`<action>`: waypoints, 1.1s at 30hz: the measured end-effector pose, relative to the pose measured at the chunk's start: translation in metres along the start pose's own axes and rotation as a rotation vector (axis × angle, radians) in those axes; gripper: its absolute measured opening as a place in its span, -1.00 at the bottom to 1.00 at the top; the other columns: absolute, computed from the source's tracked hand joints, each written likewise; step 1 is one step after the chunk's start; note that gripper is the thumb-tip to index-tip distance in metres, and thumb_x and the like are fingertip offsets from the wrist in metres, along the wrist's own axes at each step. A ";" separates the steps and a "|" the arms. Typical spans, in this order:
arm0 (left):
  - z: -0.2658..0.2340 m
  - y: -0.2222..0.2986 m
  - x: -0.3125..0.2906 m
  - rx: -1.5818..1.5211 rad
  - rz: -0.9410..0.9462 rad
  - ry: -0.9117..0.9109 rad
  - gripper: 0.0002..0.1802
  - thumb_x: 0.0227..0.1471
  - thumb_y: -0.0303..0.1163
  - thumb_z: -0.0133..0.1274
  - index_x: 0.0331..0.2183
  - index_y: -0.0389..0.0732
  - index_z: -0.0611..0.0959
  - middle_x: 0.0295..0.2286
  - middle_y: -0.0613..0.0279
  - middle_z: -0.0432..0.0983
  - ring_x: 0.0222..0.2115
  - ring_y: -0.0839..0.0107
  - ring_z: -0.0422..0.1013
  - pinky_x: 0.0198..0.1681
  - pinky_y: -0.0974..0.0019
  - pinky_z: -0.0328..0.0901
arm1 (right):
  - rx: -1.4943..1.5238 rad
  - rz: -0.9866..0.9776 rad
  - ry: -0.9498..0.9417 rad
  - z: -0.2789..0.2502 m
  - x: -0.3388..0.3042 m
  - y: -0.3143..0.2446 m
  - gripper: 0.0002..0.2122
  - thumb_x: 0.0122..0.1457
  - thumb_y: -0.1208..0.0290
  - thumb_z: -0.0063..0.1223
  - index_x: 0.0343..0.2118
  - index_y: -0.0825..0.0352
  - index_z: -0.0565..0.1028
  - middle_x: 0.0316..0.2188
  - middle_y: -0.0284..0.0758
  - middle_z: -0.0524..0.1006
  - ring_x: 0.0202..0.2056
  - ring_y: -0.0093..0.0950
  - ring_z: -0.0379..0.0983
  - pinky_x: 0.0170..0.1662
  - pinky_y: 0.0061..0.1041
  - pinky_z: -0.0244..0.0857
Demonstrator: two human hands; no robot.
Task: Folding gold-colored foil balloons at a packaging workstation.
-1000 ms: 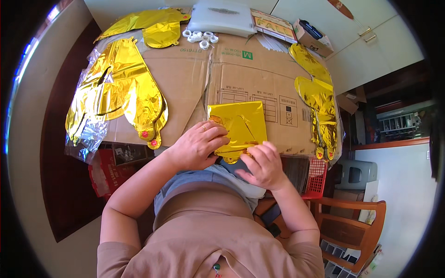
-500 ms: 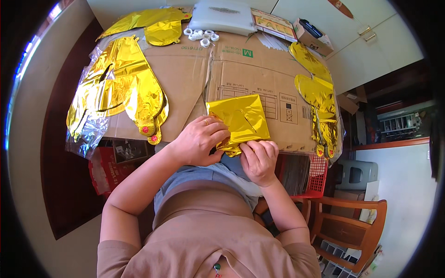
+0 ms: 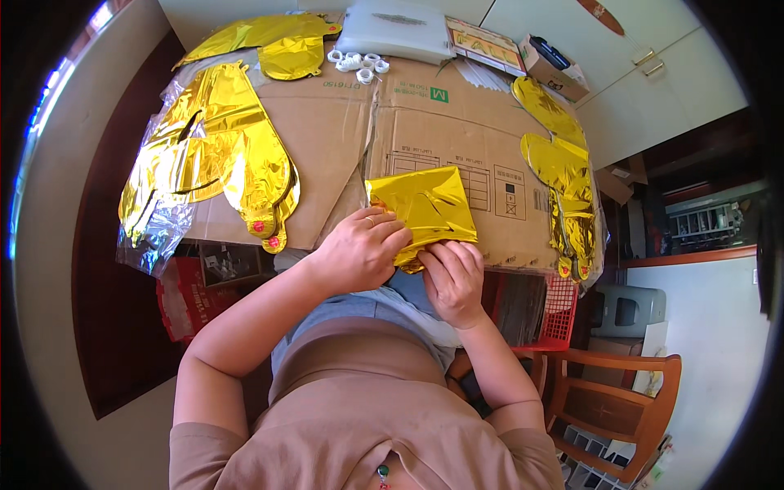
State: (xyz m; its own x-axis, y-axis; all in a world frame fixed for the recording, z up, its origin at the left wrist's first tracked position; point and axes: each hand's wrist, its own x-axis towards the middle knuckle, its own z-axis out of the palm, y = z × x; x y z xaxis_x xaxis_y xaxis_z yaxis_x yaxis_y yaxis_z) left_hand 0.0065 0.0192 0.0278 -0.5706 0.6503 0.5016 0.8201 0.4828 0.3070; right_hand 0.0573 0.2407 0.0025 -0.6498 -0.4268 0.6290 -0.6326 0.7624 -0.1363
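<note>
A gold foil balloon (image 3: 429,200), flat and folded into a rough square, lies at the near edge of the cardboard sheet (image 3: 327,155). My left hand (image 3: 365,247) is closed on its near left corner, fingers curled over the foil. At the near right edge, my right hand (image 3: 454,279) pinches the foil between thumb and fingers. Between my hands a crumpled bit of foil hangs over the table edge. The fingertips of my left hand are partly hidden by the hand itself.
Flat gold foil balloons (image 3: 220,147) lie at the left on clear plastic, with another (image 3: 291,57) behind them. More gold balloons (image 3: 557,155) lie at the right. White tape rolls (image 3: 366,75), a translucent case (image 3: 392,33) and a small box (image 3: 554,69) stand at the back.
The foil's top surface has creased and shifted slightly. My left hand has moved a little to the right and my right hand slightly left; both still grip the balloon.
</note>
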 end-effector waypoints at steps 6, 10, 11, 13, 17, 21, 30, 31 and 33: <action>0.006 -0.005 -0.006 -0.026 -0.024 0.014 -0.64 -0.15 -0.47 0.21 -0.20 -0.26 0.62 -0.19 0.06 0.62 -0.14 0.14 0.56 0.02 0.08 0.42 | 0.112 0.040 -0.036 0.000 0.004 0.005 -0.68 -0.09 0.56 0.24 -0.18 0.28 0.60 -0.20 -0.34 0.55 -0.12 -0.31 0.45 0.02 -0.27 0.28; 0.008 -0.008 -0.009 -0.037 -0.055 -0.012 -0.62 -0.15 -0.44 0.26 -0.19 -0.24 0.62 -0.19 0.09 0.63 -0.14 0.17 0.56 0.00 0.10 0.42 | 0.148 -0.012 -0.058 0.001 0.006 0.011 -0.67 -0.12 0.58 0.25 -0.20 0.28 0.59 -0.21 -0.33 0.53 -0.13 -0.29 0.45 -0.02 -0.28 0.31; 0.008 -0.008 -0.009 -0.037 -0.051 -0.014 -0.61 -0.15 -0.43 0.26 -0.18 -0.24 0.62 -0.19 0.09 0.63 -0.14 0.17 0.56 -0.01 0.10 0.42 | 0.151 -0.009 -0.060 0.001 0.007 0.011 -0.67 -0.12 0.59 0.25 -0.20 0.28 0.59 -0.22 -0.32 0.54 -0.14 -0.29 0.46 -0.03 -0.28 0.31; 0.004 -0.008 -0.007 -0.035 -0.044 -0.018 -0.59 -0.15 -0.41 0.27 -0.16 -0.23 0.62 -0.21 0.10 0.63 -0.15 0.17 0.57 -0.03 0.11 0.43 | 0.157 -0.006 -0.063 -0.001 0.010 0.011 -0.68 -0.12 0.60 0.26 -0.21 0.29 0.58 -0.24 -0.31 0.54 -0.16 -0.29 0.47 -0.06 -0.30 0.32; -0.004 -0.007 -0.002 -0.086 -0.062 -0.079 -0.56 -0.13 -0.40 0.27 -0.12 -0.22 0.61 -0.23 0.07 0.63 -0.17 0.15 0.57 -0.07 0.12 0.44 | 0.144 0.062 0.012 0.004 0.014 0.009 -0.70 -0.05 0.58 0.27 -0.19 0.30 0.54 -0.32 -0.31 0.56 -0.25 -0.30 0.50 -0.09 -0.30 0.32; -0.009 -0.007 0.001 -0.090 -0.096 -0.136 -0.52 -0.12 -0.42 0.25 -0.07 -0.22 0.60 -0.23 0.03 0.63 -0.19 0.13 0.57 -0.09 0.11 0.44 | 0.141 0.124 0.067 0.008 0.019 0.005 -0.72 0.03 0.54 0.28 -0.17 0.30 0.50 -0.37 -0.31 0.57 -0.30 -0.29 0.51 -0.11 -0.29 0.32; -0.019 -0.005 0.001 -0.134 -0.089 -0.183 -0.19 -0.23 -0.26 0.33 0.12 -0.17 0.48 -0.14 -0.02 0.59 -0.13 0.09 0.54 -0.09 0.08 0.42 | 0.134 0.136 0.095 0.013 0.022 0.008 -0.74 0.06 0.53 0.27 -0.19 0.29 0.48 -0.37 -0.31 0.57 -0.32 -0.29 0.52 -0.14 -0.30 0.31; -0.020 -0.004 0.000 -0.143 -0.082 -0.175 -0.15 -0.25 -0.24 0.34 0.14 -0.17 0.46 -0.13 -0.01 0.58 -0.13 0.09 0.53 -0.09 0.08 0.42 | 0.129 0.137 0.095 0.013 0.022 0.009 -0.74 0.06 0.53 0.27 -0.19 0.28 0.48 -0.37 -0.31 0.57 -0.32 -0.29 0.52 -0.14 -0.30 0.31; -0.018 -0.003 -0.001 -0.134 -0.053 -0.138 -0.13 -0.25 -0.26 0.34 0.15 -0.16 0.43 -0.09 0.02 0.55 -0.15 0.10 0.53 -0.11 0.10 0.42 | 0.123 0.132 0.099 0.014 0.023 0.010 -0.74 0.06 0.53 0.27 -0.19 0.28 0.48 -0.37 -0.32 0.57 -0.33 -0.29 0.51 -0.14 -0.30 0.31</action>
State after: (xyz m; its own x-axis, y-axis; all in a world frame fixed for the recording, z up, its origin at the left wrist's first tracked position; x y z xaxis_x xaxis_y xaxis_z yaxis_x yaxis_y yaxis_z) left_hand 0.0051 0.0063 0.0411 -0.6059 0.7048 0.3690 0.7819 0.4421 0.4396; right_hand 0.0298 0.2317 0.0052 -0.6898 -0.2726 0.6708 -0.5953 0.7409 -0.3110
